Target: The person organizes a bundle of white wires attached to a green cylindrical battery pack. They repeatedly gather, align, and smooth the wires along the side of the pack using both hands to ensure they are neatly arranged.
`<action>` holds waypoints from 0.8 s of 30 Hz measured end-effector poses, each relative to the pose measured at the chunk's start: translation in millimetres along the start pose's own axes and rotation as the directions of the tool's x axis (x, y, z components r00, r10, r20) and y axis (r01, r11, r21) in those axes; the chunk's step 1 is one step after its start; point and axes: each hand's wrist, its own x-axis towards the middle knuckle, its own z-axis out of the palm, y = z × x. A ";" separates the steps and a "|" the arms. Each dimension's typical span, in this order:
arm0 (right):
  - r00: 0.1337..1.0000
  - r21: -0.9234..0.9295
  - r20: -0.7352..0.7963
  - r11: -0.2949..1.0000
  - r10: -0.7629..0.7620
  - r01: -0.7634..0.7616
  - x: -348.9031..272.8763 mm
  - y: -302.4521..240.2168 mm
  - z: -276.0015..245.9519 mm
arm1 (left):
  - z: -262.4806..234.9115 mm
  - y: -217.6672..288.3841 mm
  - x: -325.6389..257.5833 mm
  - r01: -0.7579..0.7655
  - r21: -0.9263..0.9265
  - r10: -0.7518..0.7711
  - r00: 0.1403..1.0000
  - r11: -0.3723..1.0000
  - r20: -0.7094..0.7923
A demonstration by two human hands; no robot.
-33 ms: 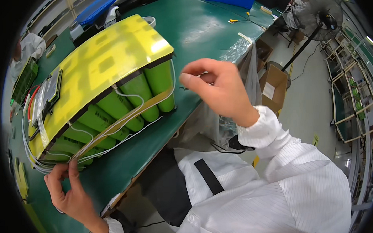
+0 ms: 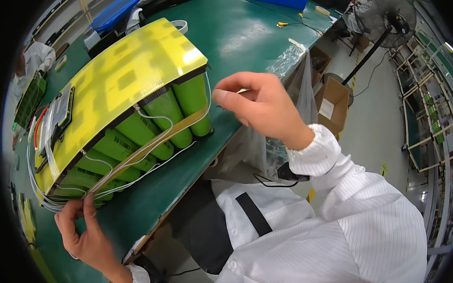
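A battery pack of green cylindrical cells (image 2: 150, 137) with a yellow top sheet (image 2: 132, 75) lies tilted on the green table. Along its near side run thin white wires (image 2: 160, 117) and a tan tape strip (image 2: 131, 160). At the pack's near left corner, my left hand (image 2: 87, 233) pinches the bundled white wires between thumb and fingers. My right hand (image 2: 263, 105) is beside the pack's right end, closed with thumb and index together close to a white wire; anything between those fingertips is too small to make out. A flat dark module (image 2: 62, 110) is taped on the yellow sheet.
The green table (image 2: 242, 34) has its edge just before me. Clear plastic film (image 2: 289, 60) hangs over that edge near an open cardboard box (image 2: 332, 104). A standing fan (image 2: 390, 20) is at the right. A person (image 2: 38, 56) sits at far left.
My right hand has shifted slightly left. The pack's right end has also moved a little left, while my left hand keeps its place.
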 end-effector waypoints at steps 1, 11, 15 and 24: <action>0.998 0.077 0.046 0.996 0.042 -0.045 1.6 -4.9 -1.3 | 1.6 1.7 0.4 0.009 -0.019 -0.009 1.000 1.000 -0.011; 0.998 0.259 0.050 0.966 -0.035 0.021 7.1 -3.0 6.2 | -0.6 6.5 3.8 0.030 -0.039 -0.030 1.000 0.999 -0.007; 0.994 0.266 -0.010 0.958 -0.108 0.107 6.6 -1.4 1.6 | -1.0 8.3 5.0 0.029 -0.029 -0.029 1.000 0.999 0.007; 0.986 0.143 -0.046 0.976 -0.158 0.163 6.3 5.5 4.8 | -0.7 8.9 5.6 0.085 -0.039 -0.085 0.996 0.996 0.006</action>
